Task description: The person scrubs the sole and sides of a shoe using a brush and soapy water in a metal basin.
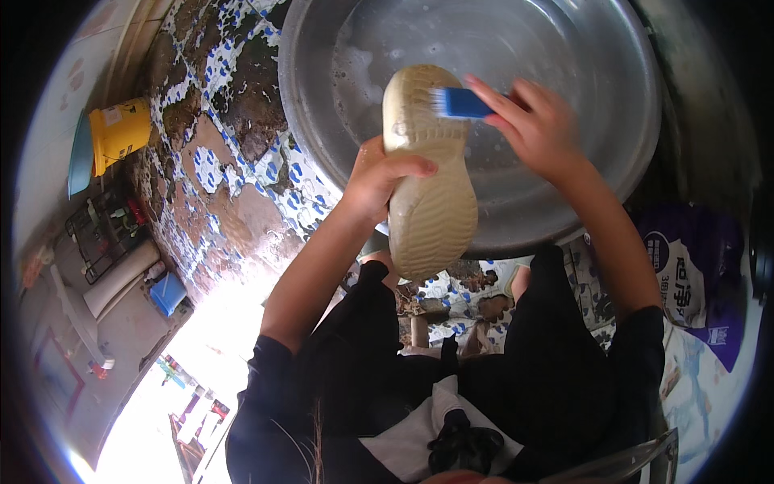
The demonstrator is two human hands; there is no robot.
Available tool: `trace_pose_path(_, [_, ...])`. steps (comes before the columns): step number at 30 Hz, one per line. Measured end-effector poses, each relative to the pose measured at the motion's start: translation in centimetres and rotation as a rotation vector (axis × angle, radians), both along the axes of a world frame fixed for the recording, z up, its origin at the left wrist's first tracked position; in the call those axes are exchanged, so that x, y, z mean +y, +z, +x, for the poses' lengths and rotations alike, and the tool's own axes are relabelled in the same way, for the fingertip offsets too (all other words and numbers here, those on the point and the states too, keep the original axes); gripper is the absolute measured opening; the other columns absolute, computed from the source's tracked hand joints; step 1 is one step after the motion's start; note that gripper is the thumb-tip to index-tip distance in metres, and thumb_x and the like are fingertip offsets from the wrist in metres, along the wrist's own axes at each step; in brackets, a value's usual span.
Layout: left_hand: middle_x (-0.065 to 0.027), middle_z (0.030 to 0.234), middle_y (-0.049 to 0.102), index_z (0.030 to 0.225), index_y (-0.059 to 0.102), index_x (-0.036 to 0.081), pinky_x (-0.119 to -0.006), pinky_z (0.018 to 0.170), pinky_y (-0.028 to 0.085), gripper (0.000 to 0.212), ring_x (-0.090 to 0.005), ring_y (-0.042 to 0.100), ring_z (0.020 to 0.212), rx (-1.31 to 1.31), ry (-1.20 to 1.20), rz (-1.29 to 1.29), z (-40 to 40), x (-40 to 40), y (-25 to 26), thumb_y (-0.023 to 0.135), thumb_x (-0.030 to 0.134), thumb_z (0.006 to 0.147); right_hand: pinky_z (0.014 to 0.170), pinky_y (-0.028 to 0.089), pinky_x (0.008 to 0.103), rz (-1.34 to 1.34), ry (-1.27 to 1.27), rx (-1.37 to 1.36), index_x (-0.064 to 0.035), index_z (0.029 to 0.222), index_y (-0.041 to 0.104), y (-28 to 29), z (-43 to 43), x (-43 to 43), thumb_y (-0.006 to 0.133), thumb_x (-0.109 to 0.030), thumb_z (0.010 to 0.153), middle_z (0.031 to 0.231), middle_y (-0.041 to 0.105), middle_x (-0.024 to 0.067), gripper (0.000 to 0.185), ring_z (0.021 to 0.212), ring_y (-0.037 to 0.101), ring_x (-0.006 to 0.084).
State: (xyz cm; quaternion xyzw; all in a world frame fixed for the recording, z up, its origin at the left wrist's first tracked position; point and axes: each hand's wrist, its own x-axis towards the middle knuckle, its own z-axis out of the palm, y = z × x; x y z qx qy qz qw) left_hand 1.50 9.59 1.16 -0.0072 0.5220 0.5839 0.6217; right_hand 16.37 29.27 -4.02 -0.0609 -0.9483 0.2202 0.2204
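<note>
My left hand [387, 175] grips a cream-coloured shoe [432, 212] around its middle, thumb across the sole. The ridged sole faces up towards me, and the shoe's upper is hidden beneath it. Between the fingers of my right hand [535, 127] is a blue brush [465, 103] with white bristles. Its bristles touch or nearly touch the far part of the sole; they look slightly blurred. Both hands are above a large round metal basin [604, 145] holding shallow water with patches of foam.
A purple bag [695, 260] bearing writing stands right of the basin. To the left are a yellow bucket [124, 136], a blue container [168, 293] and a dark wire rack [100, 236]. The patterned floor covering [260, 169] is worn through in patches. My knees are against the basin's near side.
</note>
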Motion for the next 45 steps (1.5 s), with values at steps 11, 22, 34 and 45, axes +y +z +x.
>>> trace_pose_path(11, [-0.0195,0.099,0.068,0.118,0.057,-0.009,-0.042,0.083,0.057,0.05,-0.0305,0.069,0.088,-0.107,0.003,-0.067,0.0,0.2,-1.7,0.068,0.003,0.07,0.068,0.037,0.0342,0.115,0.005,-0.096,-0.0333,0.139,0.056,1.2,-0.6,-0.9,0.065,-0.033,0.086,0.075,0.05,-0.0006,0.054,0.07,0.051,0.0165])
trace_pose_path(22, [-0.0222,0.105,0.067,0.12,0.057,-0.01,-0.043,0.088,0.056,0.052,-0.0319,0.068,0.093,-0.237,0.029,-0.119,1.2,0.4,-2.5,0.066,0.005,0.072,0.067,0.04,0.0334,0.12,-0.004,-0.011,-0.0333,0.139,0.055,2.6,-3.1,-1.9,0.064,-0.038,0.086,0.071,0.046,-0.0008,0.054,0.067,0.049,0.0176])
trace_pose_path(34, [-0.02,0.103,0.066,0.121,0.055,-0.008,-0.043,0.085,0.056,0.054,-0.0304,0.068,0.091,-0.226,0.017,-0.003,-0.5,-0.2,-0.5,0.067,0.006,0.07,0.059,0.043,0.0325,0.105,-0.105,-0.091,-0.035,0.14,0.054,1.5,0.1,-1.1,0.067,-0.037,0.085,0.072,0.047,-0.0011,0.056,0.065,0.05,0.0149])
trace_pose_path(45, [-0.0183,0.103,0.066,0.117,0.057,-0.006,-0.044,0.082,0.057,0.049,-0.0302,0.068,0.089,-0.151,-0.004,-0.131,-0.7,0.6,-0.2,0.068,0.002,0.07,0.059,0.042,0.031,0.087,-0.041,-0.162,-0.0362,0.142,0.051,2.4,0.8,-2.4,0.065,-0.037,0.084,0.071,0.044,0.0001,0.059,0.064,0.048,0.0158])
